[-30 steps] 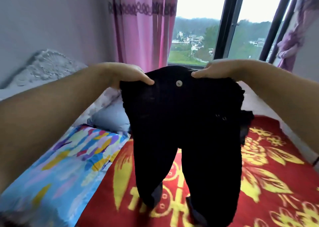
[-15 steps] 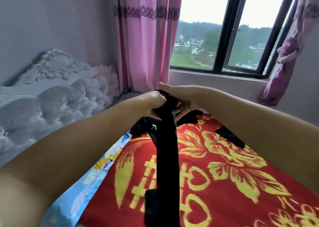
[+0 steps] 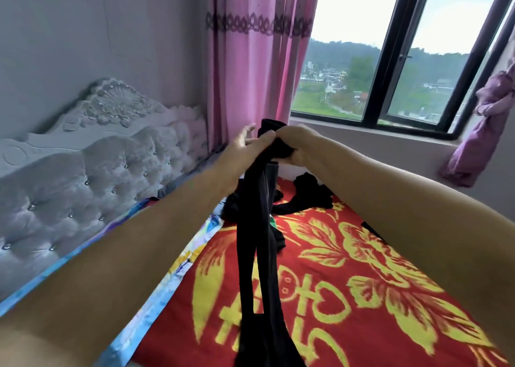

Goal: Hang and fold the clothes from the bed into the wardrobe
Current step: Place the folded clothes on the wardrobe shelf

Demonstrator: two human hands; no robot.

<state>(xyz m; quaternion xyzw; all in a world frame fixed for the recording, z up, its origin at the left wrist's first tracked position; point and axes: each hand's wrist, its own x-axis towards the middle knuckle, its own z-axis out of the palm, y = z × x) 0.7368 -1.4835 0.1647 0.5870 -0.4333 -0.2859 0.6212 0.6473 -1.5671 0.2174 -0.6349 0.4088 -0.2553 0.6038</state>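
Black trousers [image 3: 257,244] held up over the bed, folded lengthwise so both legs hang together in one narrow strip, lower ends dropping toward the bottom edge of view. Right hand [image 3: 292,145] grips the bunched waist end, fingers curled round the cloth. Left hand [image 3: 246,143] touches the same top end from the left side, fingers mostly straight and spread, thumb against the fabric; a full grip cannot be told. More dark clothes [image 3: 309,194] lie in a loose heap on the bed just behind the hanging trousers, near the window side. Bed is covered by a red blanket [image 3: 348,283] with yellow flower pattern; a blue multicoloured sheet [image 3: 156,305] shows along its left edge. White tufted headboard [image 3: 92,166] on the left. Pink curtain [image 3: 250,60] behind the hands, black-framed window [image 3: 387,60] to its right, a purple curtain [image 3: 485,132] knotted at far right.
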